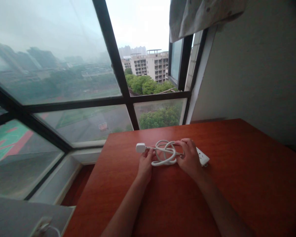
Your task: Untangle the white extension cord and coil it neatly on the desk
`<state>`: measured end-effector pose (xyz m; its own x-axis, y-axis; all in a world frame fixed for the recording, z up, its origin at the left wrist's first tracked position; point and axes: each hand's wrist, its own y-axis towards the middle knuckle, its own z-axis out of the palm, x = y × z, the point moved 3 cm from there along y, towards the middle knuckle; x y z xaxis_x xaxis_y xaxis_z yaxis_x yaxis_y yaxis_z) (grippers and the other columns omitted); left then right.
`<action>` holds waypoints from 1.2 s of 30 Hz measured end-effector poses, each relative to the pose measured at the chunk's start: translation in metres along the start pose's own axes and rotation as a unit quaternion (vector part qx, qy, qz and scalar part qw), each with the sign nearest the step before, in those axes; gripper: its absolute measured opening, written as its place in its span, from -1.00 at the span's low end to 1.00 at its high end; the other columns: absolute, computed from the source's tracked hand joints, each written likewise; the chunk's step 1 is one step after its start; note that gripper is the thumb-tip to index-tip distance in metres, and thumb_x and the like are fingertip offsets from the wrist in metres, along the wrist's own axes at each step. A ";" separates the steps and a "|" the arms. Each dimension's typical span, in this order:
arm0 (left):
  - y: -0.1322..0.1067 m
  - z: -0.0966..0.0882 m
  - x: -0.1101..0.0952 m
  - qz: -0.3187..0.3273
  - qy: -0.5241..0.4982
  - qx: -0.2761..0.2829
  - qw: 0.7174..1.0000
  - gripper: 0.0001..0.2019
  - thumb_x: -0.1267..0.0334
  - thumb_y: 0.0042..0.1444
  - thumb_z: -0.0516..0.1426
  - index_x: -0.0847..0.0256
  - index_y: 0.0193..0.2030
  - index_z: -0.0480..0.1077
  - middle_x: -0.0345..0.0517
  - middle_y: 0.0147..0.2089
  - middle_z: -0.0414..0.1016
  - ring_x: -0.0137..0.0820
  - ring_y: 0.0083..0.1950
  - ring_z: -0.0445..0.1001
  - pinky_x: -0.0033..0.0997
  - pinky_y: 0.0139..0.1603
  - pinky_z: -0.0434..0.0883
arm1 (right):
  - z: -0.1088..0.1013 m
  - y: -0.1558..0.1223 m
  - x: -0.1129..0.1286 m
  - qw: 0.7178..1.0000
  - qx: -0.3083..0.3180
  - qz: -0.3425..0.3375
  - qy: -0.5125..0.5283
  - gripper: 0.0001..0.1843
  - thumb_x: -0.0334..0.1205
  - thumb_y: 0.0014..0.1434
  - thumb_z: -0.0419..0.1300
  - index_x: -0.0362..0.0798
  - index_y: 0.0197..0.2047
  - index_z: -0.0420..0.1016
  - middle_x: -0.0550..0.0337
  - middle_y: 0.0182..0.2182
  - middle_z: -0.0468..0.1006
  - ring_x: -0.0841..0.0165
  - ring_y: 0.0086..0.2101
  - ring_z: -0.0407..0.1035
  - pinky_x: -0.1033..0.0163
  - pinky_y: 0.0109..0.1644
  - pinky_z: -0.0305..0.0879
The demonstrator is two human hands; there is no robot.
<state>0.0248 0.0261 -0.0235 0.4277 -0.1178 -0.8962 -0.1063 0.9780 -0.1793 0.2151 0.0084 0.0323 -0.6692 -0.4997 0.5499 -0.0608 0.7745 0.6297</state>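
Head view, and both hands are busy: the left hand (pixel 146 164) pinches the white cord (pixel 166 161) just beside its plug (pixel 140 147), while the right hand (pixel 189 158) grips the coil's other side. Loops sit between the two, over the worktop (pixel 167 204) toward its far edge; whether they touch it, I can't tell. Just right of the right hand, partly hidden, there's the power strip (pixel 202 157), any print too small to read! Beyond the far edge, a dark-framed window (pixel 160 95), trees (pixel 145 85), pale buildings (pixel 150 65).
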 end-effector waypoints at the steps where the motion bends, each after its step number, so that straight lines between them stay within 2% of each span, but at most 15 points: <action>1: 0.000 0.000 -0.001 0.002 0.004 0.004 1.000 -0.51 -0.06 -0.15 0.32 0.27 -0.18 0.43 -0.01 -0.24 0.54 -0.30 -0.26 0.54 -0.51 -0.44 0.41 | -0.002 0.001 0.005 0.999 0.027 -0.008 0.027 -0.55 -0.44 0.00 0.12 0.05 -0.02 0.43 0.03 -0.12 0.39 0.12 -0.07 0.30 0.02 0.05 0.28; 4: -0.004 0.003 -0.007 0.004 0.027 0.022 0.999 -0.50 -0.03 -0.13 0.32 0.27 -0.12 0.43 0.03 -0.21 0.56 -0.27 -0.29 0.55 -0.46 -0.44 0.44 | -0.007 0.003 0.015 0.984 0.124 -0.019 0.126 -0.49 -0.45 0.01 0.10 0.07 0.04 0.41 0.08 -0.07 0.45 0.17 -0.05 0.34 0.10 0.04 0.29; 6: -0.007 0.005 -0.012 0.011 0.039 0.039 0.998 -0.51 0.04 -0.14 0.33 0.27 -0.09 0.43 0.02 -0.20 0.55 -0.28 -0.30 0.55 -0.43 -0.42 0.45 | -0.009 0.005 0.017 0.972 0.165 -0.009 0.170 -0.48 -0.44 0.03 0.09 0.05 0.08 0.40 0.10 -0.05 0.48 0.18 -0.04 0.36 0.11 0.05 0.28; 10: -0.013 0.009 -0.018 0.024 0.050 0.078 0.995 -0.54 0.20 -0.17 0.37 0.25 -0.10 0.41 -0.03 -0.23 0.55 -0.32 -0.30 0.53 -0.42 -0.33 0.45 | -0.009 0.006 0.018 0.954 0.224 0.023 0.198 -0.64 -0.39 0.09 0.10 0.05 -0.08 0.54 0.14 -0.20 0.57 0.24 -0.23 0.43 0.18 -0.12 0.33; 12: -0.013 0.011 -0.018 0.027 0.047 0.096 0.994 -0.56 0.24 -0.17 0.37 0.23 -0.12 0.39 -0.09 -0.28 0.54 -0.36 -0.31 0.52 -0.44 -0.31 0.44 | -0.008 0.007 0.017 0.946 0.236 0.054 0.214 -0.72 -0.33 0.08 0.15 0.05 -0.15 0.58 0.17 -0.30 0.59 0.28 -0.35 0.43 0.23 -0.26 0.33; 14: -0.011 0.011 -0.015 0.018 0.029 0.093 0.995 -0.60 0.26 -0.16 0.36 0.23 -0.15 0.39 -0.14 -0.32 0.52 -0.41 -0.35 0.49 -0.48 -0.34 0.41 | -0.008 0.007 0.016 0.939 0.234 0.078 0.239 -0.78 -0.26 0.06 0.21 0.04 -0.20 0.60 0.18 -0.36 0.59 0.28 -0.38 0.43 0.26 -0.32 0.33; 16: -0.008 0.009 -0.011 -0.002 -0.006 0.069 0.998 -0.65 0.26 -0.17 0.37 0.26 -0.23 0.40 -0.19 -0.39 0.48 -0.47 -0.41 0.44 -0.54 -0.41 0.35 | -0.008 0.006 0.013 0.932 0.222 0.086 0.273 -0.82 -0.18 0.05 0.26 0.02 -0.24 0.61 0.16 -0.36 0.59 0.25 -0.33 0.44 0.25 -0.28 0.35; 19: -0.005 0.007 -0.005 -0.045 -0.063 0.045 0.996 -0.70 0.27 -0.20 0.37 0.31 -0.34 0.41 -0.20 -0.46 0.45 -0.52 -0.47 0.40 -0.58 -0.47 0.29 | -0.005 0.003 0.004 0.923 0.180 0.107 0.321 -0.75 -0.05 0.11 0.22 0.00 -0.23 0.60 0.12 -0.29 0.58 0.24 -0.29 0.44 0.22 -0.24 0.37; 22: -0.003 0.005 -0.004 -0.063 -0.113 0.037 0.991 -0.68 0.34 -0.18 0.36 0.31 -0.24 0.44 -0.17 -0.40 0.49 -0.52 -0.45 0.42 -0.57 -0.42 0.32 | -0.002 -0.002 -0.007 0.920 0.113 0.153 0.342 -0.64 0.06 0.18 0.13 -0.02 -0.16 0.56 0.09 -0.26 0.59 0.26 -0.33 0.45 0.24 -0.33 0.39; 25: 0.000 0.004 -0.006 -0.075 -0.153 0.050 0.984 -0.67 0.41 -0.13 0.32 0.30 -0.16 0.44 -0.16 -0.37 0.51 -0.50 -0.43 0.44 -0.56 -0.39 0.34 | -0.003 -0.005 -0.014 0.928 0.051 0.158 0.333 -0.62 0.09 0.21 0.09 0.00 -0.12 0.52 0.09 -0.27 0.60 0.25 -0.34 0.48 0.24 -0.35 0.42; 28: 0.004 0.001 -0.007 -0.108 -0.200 0.078 0.971 -0.77 0.35 -0.01 0.26 0.31 -0.17 0.44 -0.10 -0.35 0.53 -0.44 -0.39 0.47 -0.50 -0.34 0.39 | -0.008 -0.005 -0.019 0.945 -0.008 0.135 0.297 -0.67 0.03 0.24 0.08 0.00 -0.14 0.51 0.08 -0.21 0.61 0.22 -0.24 0.50 0.22 -0.25 0.43; 31: 0.007 -0.001 -0.008 -0.123 -0.214 0.091 0.965 -0.77 0.26 0.07 0.21 0.30 -0.14 0.44 -0.06 -0.31 0.55 -0.43 -0.36 0.49 -0.48 -0.31 0.42 | -0.014 -0.005 -0.022 0.964 -0.046 0.112 0.236 -0.70 0.00 0.24 0.09 -0.01 -0.19 0.52 0.08 -0.23 0.62 0.20 -0.23 0.51 0.23 -0.24 0.42; 33: 0.007 -0.001 -0.009 -0.107 -0.193 0.090 0.971 -0.75 0.26 0.05 0.24 0.29 -0.13 0.43 -0.06 -0.27 0.55 -0.46 -0.36 0.49 -0.51 -0.32 0.42 | -0.018 -0.004 -0.023 0.974 -0.069 0.108 0.187 -0.71 -0.03 0.25 0.07 -0.02 -0.23 0.52 0.09 -0.28 0.63 0.22 -0.28 0.52 0.25 -0.28 0.41; 36: 0.005 0.000 -0.010 -0.073 -0.151 0.078 0.983 -0.64 0.33 -0.12 0.34 0.28 -0.14 0.43 -0.12 -0.29 0.52 -0.52 -0.41 0.46 -0.58 -0.38 0.38 | -0.024 -0.003 -0.022 0.985 -0.108 0.098 0.097 -0.73 -0.09 0.26 0.05 -0.02 -0.26 0.52 0.12 -0.34 0.63 0.26 -0.34 0.52 0.26 -0.28 0.39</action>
<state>0.0203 0.0327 -0.0153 0.6772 -0.2256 -0.7004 0.1050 0.9717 -0.2116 0.2477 0.0074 0.0315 -0.4978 -0.4293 0.7536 0.2278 0.7737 0.5911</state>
